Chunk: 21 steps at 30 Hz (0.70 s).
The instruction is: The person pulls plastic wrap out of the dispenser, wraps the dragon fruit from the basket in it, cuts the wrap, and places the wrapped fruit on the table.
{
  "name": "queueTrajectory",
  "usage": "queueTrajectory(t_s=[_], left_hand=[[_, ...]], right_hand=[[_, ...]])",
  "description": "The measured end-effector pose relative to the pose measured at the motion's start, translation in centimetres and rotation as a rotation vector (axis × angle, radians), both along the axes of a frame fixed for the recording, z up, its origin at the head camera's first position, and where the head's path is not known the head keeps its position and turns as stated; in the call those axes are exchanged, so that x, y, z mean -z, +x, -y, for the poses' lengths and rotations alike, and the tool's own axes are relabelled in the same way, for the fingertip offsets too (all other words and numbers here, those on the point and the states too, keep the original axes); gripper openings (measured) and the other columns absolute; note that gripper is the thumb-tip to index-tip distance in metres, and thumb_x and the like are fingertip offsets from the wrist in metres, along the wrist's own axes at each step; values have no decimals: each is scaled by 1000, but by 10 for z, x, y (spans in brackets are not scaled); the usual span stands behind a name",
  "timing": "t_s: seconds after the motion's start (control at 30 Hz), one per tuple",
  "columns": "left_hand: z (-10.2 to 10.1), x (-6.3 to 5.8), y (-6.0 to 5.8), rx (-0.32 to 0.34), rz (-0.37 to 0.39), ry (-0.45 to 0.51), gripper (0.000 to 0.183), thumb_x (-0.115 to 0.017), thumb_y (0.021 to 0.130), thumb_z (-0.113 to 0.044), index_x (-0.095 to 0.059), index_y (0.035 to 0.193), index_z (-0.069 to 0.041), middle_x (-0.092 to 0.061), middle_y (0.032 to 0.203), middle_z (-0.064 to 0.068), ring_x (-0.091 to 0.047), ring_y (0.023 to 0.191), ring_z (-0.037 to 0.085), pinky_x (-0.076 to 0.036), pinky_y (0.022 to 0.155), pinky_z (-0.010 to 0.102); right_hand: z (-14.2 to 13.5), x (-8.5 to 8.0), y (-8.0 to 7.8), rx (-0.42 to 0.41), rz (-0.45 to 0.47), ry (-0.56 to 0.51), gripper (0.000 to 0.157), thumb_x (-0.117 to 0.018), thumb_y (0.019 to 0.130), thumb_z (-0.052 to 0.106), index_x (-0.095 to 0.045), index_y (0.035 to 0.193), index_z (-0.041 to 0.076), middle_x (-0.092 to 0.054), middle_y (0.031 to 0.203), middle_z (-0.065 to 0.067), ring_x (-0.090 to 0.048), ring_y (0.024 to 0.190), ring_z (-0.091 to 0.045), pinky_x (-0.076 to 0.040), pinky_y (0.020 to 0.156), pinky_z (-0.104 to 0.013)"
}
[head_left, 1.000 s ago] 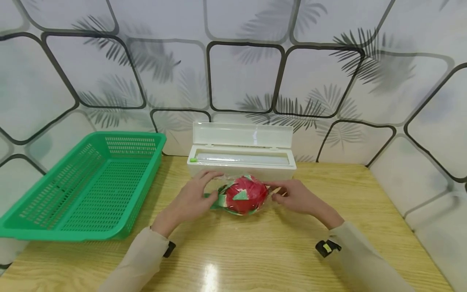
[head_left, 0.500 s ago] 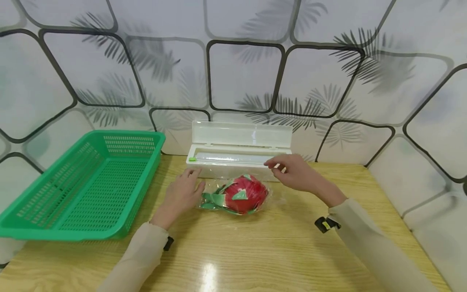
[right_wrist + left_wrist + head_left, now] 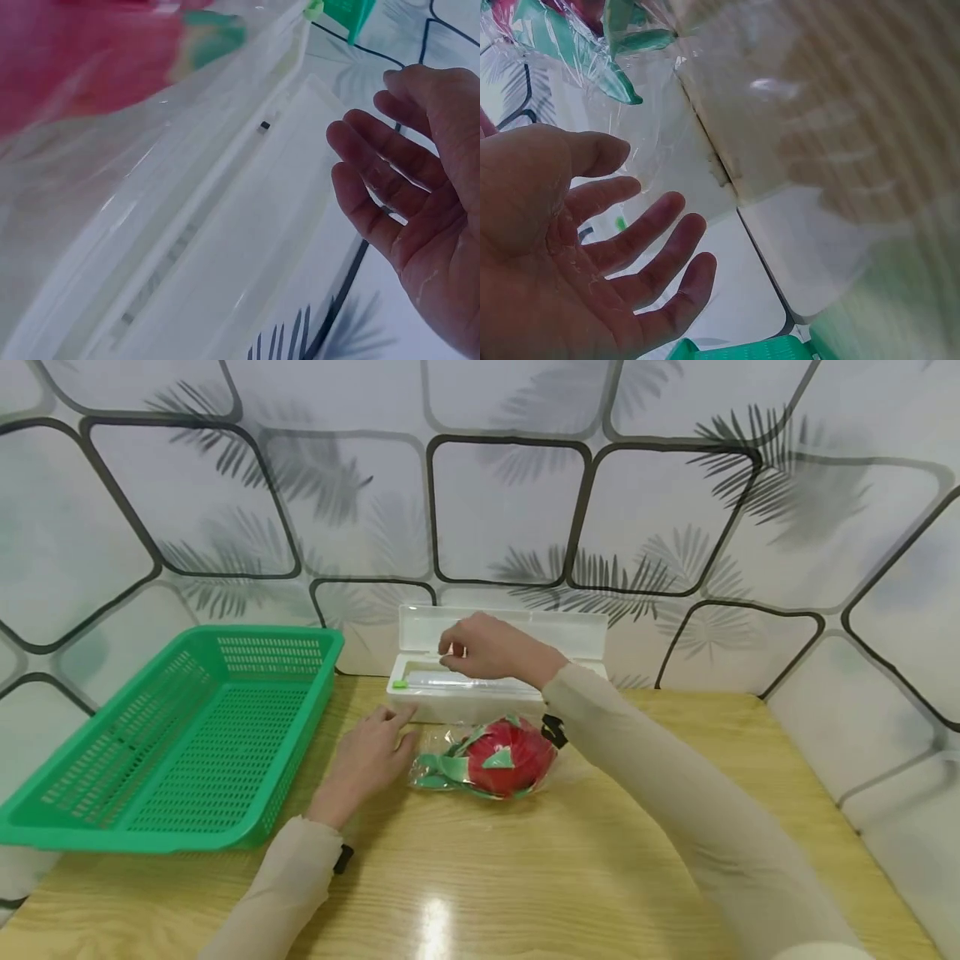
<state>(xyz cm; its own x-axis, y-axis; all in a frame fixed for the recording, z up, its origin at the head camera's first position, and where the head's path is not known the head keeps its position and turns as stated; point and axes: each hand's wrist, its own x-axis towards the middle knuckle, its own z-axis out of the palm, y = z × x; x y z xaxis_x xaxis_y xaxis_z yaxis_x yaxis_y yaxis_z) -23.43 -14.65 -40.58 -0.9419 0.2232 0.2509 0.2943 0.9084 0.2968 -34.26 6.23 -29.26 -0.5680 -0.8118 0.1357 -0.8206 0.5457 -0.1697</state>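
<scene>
A red dragon fruit [image 3: 510,756] with green scales lies on the table inside clear plastic film [image 3: 431,760]. Behind it stands a white cling film dispenser [image 3: 465,706], its lid up and a film roll [image 3: 450,680] inside. My right hand [image 3: 491,647] is held over the dispenser, fingers loosely bent and holding nothing; its forearm partly covers the box. My left hand [image 3: 371,756] is at the left end of the wrapped fruit, fingers relaxed and spread in the left wrist view. Whether it touches the film, I cannot tell. A green slider [image 3: 400,684] sits at the dispenser's left end.
A large green plastic basket [image 3: 225,760] stands on the left of the wooden table [image 3: 480,868]. A patterned wall [image 3: 510,510] rises close behind the dispenser and along both sides.
My right hand has left the fruit's right side, risen and swept left over the dispenser. My left hand has let go of the fruit's left end and drawn back slightly left.
</scene>
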Motion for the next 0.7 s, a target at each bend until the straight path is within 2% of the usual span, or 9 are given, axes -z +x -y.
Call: queueTrajectory(t_s=[0.17, 0.37, 0.53, 0.7], left_hand=[[2, 1, 1, 11, -17, -27, 47, -62, 100, -21, -58, 146, -13, -69, 113, 21, -65, 84, 36, -55, 66, 49], [3, 2, -1, 19, -33, -53, 45, -63, 100, -21, -59, 145, -13, -69, 115, 22, -67, 90, 43, -55, 68, 54], [5, 1, 0, 2, -24, -75, 45, -61, 101, -21, -59, 144, -11, -68, 119, 23, -67, 95, 45, -56, 71, 56], [5, 0, 0, -9, 13, -91, 46, -59, 102, -23, -57, 146, -12, -67, 125, 22, -66, 100, 45, -56, 75, 58]], right_hand=[[31, 1, -17, 27, 43, 53, 22, -64, 101, 23, -76, 109, 7, -76, 99, -10, -70, 86, -22, -57, 83, -37], [59, 10, -24, 56, 87, 112, 24, -60, 103, 24, -71, 115, 6, -74, 107, -9, -68, 86, -21, -55, 83, -36], [69, 22, -25, 69, 161, 185, 20, -61, 101, 24, -73, 108, 10, -73, 110, -6, -61, 82, -19, -53, 78, -34], [71, 33, -26, 58, 196, 169, 17, -64, 100, 23, -77, 103, 13, -74, 108, -4, -58, 77, -16, -51, 78, -32]])
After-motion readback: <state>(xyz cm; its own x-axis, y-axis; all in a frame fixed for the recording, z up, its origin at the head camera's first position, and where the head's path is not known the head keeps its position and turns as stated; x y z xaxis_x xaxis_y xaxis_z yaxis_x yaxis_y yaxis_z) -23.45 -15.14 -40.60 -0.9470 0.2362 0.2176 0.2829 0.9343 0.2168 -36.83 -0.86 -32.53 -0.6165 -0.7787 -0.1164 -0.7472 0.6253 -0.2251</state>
